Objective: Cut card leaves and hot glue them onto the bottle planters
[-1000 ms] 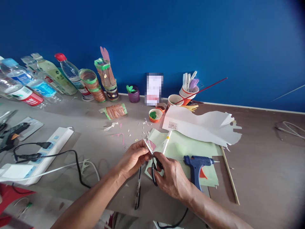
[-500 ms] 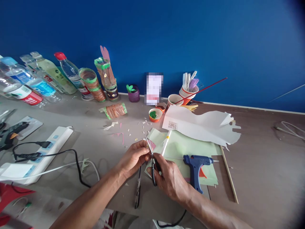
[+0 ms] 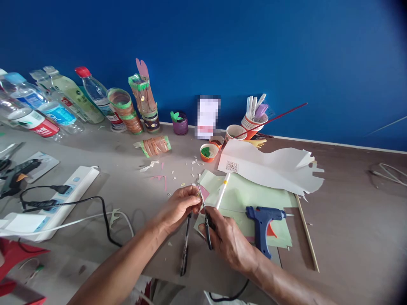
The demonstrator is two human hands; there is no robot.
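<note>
In the middle of the head view, my right hand (image 3: pixel 227 237) is wrapped round the black handles of a pair of scissors (image 3: pixel 203 199), whose blades point up and away from me. My left hand (image 3: pixel 182 205) is pinched just left of the blades. Whatever lies between its fingertips is very small and mostly hidden, perhaps a scrap. Below the hands a black pen (image 3: pixel 185 254) rests on the table. Behind the scissors lie a piece of pink paper (image 3: pixel 204 192) and a white marker (image 3: pixel 223 190) on pale green paper (image 3: pixel 254 190).
A blue glue gun (image 3: pixel 262 224) lies right of my hands, beside a thin wooden stick (image 3: pixel 307 233). White paper (image 3: pixel 270 163) covers part of the green sheet. Small paper cups (image 3: pixel 209 153), a phone-like screen (image 3: pixel 207 117), painted tubes (image 3: pixel 155 146), bottles (image 3: pixel 95 95) and a power strip (image 3: pixel 68 199) stand around.
The scissor blades look closer together now and the handles have come nearer each other. The whole view has shifted slightly; my left hand keeps its pinch.
</note>
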